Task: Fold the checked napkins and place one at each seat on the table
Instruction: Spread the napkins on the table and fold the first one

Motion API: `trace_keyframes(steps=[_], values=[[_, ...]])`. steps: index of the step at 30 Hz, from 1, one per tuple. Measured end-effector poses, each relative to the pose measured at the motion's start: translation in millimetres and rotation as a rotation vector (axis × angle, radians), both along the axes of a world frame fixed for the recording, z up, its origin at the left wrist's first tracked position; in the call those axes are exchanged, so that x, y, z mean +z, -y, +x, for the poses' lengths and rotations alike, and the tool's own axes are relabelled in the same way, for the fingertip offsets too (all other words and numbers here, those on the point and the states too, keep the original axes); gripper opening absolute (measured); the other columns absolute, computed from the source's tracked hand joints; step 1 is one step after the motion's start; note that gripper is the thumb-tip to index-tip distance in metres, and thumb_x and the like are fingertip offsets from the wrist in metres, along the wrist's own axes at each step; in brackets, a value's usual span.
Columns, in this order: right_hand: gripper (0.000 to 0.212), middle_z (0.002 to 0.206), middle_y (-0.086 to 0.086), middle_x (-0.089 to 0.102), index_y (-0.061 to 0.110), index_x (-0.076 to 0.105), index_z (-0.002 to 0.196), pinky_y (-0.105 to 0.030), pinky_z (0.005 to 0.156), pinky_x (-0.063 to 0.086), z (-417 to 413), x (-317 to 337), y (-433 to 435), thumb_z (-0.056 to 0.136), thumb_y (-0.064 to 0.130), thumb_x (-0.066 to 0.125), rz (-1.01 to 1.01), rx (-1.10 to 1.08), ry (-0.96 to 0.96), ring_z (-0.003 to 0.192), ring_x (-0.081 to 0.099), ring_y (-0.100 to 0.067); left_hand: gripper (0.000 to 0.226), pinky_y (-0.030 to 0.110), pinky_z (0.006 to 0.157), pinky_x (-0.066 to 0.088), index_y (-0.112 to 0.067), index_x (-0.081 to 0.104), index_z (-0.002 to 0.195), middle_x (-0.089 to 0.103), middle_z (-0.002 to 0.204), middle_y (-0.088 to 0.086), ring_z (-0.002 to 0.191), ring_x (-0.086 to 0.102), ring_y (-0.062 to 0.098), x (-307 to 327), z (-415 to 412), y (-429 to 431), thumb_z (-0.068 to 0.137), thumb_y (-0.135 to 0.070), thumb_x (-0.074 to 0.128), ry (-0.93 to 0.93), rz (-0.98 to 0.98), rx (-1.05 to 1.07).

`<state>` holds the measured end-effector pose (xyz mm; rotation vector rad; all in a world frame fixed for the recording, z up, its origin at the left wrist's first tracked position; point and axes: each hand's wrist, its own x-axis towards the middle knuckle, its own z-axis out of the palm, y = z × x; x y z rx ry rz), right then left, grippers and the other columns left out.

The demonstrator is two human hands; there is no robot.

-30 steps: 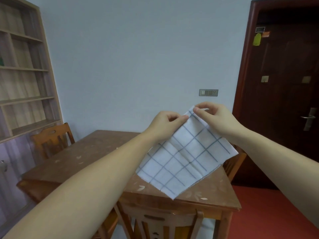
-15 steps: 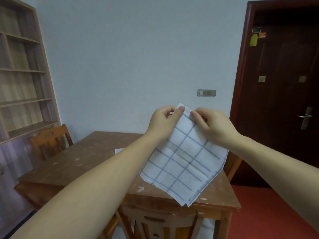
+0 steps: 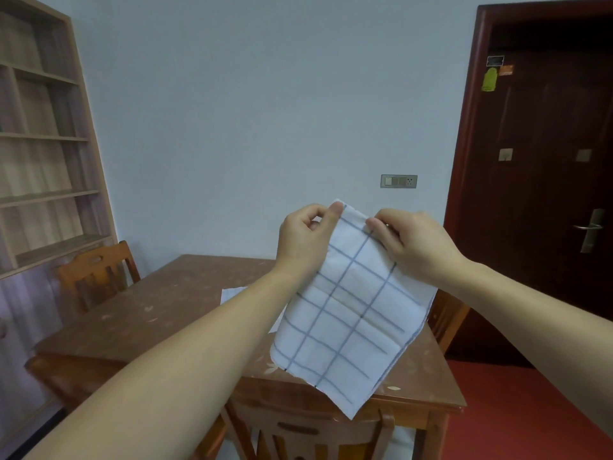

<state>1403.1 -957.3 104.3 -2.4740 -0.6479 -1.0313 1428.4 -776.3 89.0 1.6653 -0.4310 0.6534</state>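
checked napkin (image 3: 348, 313) hangs in the air over the table (image 3: 149, 313), near right side, top edge pinched by your left hand (image 3: 302, 244) and right hand (image 3: 411, 247). hands closer together than a second ago; cloth hangs narrower, doubled. fold looks nearly done, seat placing still ahead. another white cloth (image 3: 232, 293) lies flat farther back on the table.

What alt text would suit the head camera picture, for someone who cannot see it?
A person's left hand and right hand pinch the top edge of a white checked napkin, holding it up over a wooden table. Wooden chairs stand round the table; a bookshelf is at left, a dark door at right.
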Motion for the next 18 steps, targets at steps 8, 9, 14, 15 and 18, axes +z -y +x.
trace_keyframes(steps=[8,9,14,15,18], values=[[0.041,0.049,0.002,0.046,0.016,0.055,0.064,-0.034,0.05,0.03,3,1,11,0.098,0.038,0.05,0.075,0.022,-0.058,0.048,0.043,-0.015,0.054,0.033,0.057,0.017,-0.016,0.028,0.056,0.021,0.059,0.002,0.057,0.022,0.017,-19,8,-1,0.094,-0.039,0.059,-0.065,0.129,-0.026],[0.042,0.051,-0.001,0.049,0.012,0.058,0.066,-0.035,0.051,0.033,4,1,11,0.098,0.038,0.05,0.065,0.024,-0.047,0.05,0.045,-0.017,0.054,0.033,0.057,0.017,-0.017,0.027,0.056,0.021,0.059,0.002,0.057,0.022,0.017,-19,7,-1,0.094,-0.039,0.059,-0.063,0.126,-0.032],[0.04,0.051,0.005,0.048,0.014,0.06,0.064,-0.031,0.051,0.033,7,10,19,0.099,0.033,0.052,0.118,0.032,-0.041,0.049,0.045,-0.011,0.059,0.028,0.05,0.02,-0.017,0.027,0.054,0.024,0.054,-0.001,0.051,0.025,0.016,-26,11,-8,0.088,-0.049,0.064,-0.217,0.284,-0.118],[0.04,0.05,0.006,0.047,0.015,0.059,0.062,-0.025,0.051,0.032,8,11,22,0.098,0.033,0.054,0.11,0.018,-0.069,0.049,0.045,-0.01,0.06,0.028,0.049,0.019,-0.019,0.025,0.054,0.023,0.054,0.001,0.05,0.023,0.018,-29,11,-10,0.087,-0.05,0.065,-0.26,0.334,-0.125],[0.046,0.05,0.0,0.049,0.01,0.062,0.059,-0.022,0.052,0.031,10,11,34,0.094,0.04,0.059,0.169,-0.035,-0.187,0.047,0.042,-0.007,0.061,0.028,0.048,0.017,-0.021,0.022,0.054,0.021,0.055,0.002,0.05,0.021,0.019,-32,10,-12,0.087,-0.047,0.066,-0.301,0.323,-0.163]])
